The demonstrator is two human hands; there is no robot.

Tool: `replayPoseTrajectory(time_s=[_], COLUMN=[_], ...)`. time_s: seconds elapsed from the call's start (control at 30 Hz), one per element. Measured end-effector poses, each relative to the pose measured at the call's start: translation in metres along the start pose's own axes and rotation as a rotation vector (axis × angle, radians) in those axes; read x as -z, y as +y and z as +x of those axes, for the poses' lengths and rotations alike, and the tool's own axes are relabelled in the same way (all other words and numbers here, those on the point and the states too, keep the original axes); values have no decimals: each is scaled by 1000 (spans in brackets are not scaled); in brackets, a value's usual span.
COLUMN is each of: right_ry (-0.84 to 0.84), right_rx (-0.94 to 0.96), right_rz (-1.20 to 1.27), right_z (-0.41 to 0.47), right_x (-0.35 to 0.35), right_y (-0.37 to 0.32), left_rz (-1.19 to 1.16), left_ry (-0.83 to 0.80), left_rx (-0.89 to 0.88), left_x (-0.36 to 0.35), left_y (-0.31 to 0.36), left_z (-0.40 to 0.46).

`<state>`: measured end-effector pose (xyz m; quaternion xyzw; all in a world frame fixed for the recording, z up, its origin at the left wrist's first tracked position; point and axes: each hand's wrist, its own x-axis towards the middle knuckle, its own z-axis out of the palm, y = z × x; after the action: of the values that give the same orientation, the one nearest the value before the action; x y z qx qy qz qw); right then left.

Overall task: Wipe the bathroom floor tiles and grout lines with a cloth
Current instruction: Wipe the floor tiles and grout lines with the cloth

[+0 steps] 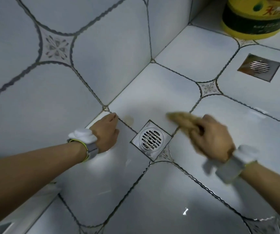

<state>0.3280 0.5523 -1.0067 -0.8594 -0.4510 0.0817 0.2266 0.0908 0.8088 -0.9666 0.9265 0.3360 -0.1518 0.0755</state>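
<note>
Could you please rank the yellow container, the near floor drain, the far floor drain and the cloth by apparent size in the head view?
1. yellow container, though cropped
2. near floor drain
3. far floor drain and cloth: look alike; cloth blurred, partly hidden in the right hand

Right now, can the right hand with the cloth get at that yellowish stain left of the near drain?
Probably yes: the right hand and cloth face open tile, with only the flush drain before the stain.
</note>
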Motion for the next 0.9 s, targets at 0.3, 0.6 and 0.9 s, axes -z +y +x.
replayPoseTrajectory(time_s=[0.3, 0.6, 0.9], right_ry=[216, -137, 15], right_rx=[-566, 166, -110], right_rz=[-108, 23, -108], right_z=[166, 118, 206], right_x=[-7, -80, -33], right_y=[6, -153, -69], left_rz=[-158, -468, -651], left_ry=[98, 327, 378], left_rx=[-34, -65, -117], left_x=[-9, 1, 0], left_y=[9, 2, 27], left_z=[18, 22, 40])
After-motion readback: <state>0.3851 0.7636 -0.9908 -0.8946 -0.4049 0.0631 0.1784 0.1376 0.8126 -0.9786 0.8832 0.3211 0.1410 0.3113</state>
